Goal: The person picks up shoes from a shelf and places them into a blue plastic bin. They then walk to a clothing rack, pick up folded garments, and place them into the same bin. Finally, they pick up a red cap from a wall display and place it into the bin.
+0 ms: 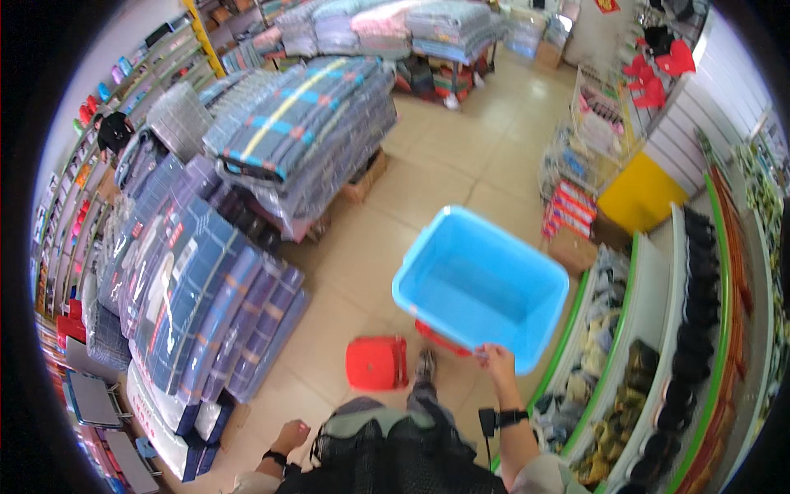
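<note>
A large light-blue rectangular plastic tub (478, 278) stands before me, its inside turned up towards me. At its near rim is my right hand (495, 363), fingers closed on the edge. A small greyish spot shows at these fingertips, too blurred to name. Part of a red plastic thing (441, 338) shows under the tub; whether the tub rests on it I cannot tell. My left hand (291, 436) hangs low beside my body, fingers curled, with nothing visible in it. Between the hands, by my foot, is a red plastic stool (373, 363).
Plastic-wrapped bedding piles (203, 296) rise on the left, with a folded plaid blanket (296, 117) farther back. Green-edged shelves (623, 309) with socks and shoes run along the right. Tiled floor (345, 259) lies between. A person (114, 133) is at the far-left shelves.
</note>
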A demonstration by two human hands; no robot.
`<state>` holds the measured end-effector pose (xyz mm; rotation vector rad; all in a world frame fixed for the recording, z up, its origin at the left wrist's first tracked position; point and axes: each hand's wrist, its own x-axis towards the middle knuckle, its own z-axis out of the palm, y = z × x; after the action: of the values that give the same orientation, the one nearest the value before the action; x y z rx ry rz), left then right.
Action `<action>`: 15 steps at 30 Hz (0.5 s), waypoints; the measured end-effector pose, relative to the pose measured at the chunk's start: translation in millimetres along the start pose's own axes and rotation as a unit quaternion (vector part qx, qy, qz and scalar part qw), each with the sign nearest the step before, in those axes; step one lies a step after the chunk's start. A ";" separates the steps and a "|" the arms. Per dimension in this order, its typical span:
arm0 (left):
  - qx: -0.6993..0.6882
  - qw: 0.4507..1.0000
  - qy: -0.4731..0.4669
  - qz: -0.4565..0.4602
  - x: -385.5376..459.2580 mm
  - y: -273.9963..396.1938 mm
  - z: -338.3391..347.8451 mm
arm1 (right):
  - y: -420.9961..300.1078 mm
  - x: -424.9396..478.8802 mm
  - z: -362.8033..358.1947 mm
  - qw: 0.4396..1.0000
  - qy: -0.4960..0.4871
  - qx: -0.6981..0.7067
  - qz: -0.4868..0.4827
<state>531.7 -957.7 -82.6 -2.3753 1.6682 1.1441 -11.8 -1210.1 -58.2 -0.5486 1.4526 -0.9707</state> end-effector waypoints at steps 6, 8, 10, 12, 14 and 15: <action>0.037 0.998 0.043 0.002 60.8 31.2 -50.4 | -46.8 76.1 -2.2 1.000 -0.007 0.008 0.010; 0.033 0.998 0.045 -0.020 75.5 24.0 -52.5 | -62.0 88.1 6.0 1.000 -0.006 0.014 0.012; 0.004 0.995 0.051 -0.086 91.7 16.9 -56.4 | -70.0 105.9 8.8 1.000 -0.001 0.028 0.012; 0.057 0.996 0.041 -0.063 97.7 -9.0 -57.0 | -68.7 124.1 23.9 0.999 -0.001 0.044 0.025; 0.081 0.996 0.015 -0.038 117.0 -15.7 -82.6 | -64.7 143.3 32.6 0.998 0.015 0.054 0.041; 0.077 0.997 -0.007 -0.023 122.0 -15.6 -91.5 | -63.6 152.8 37.0 0.997 0.025 0.064 0.039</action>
<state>614.0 -1086.8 -91.2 -2.2940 1.6257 0.9842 -11.7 -1376.8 -89.2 -0.3731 1.4335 -1.0130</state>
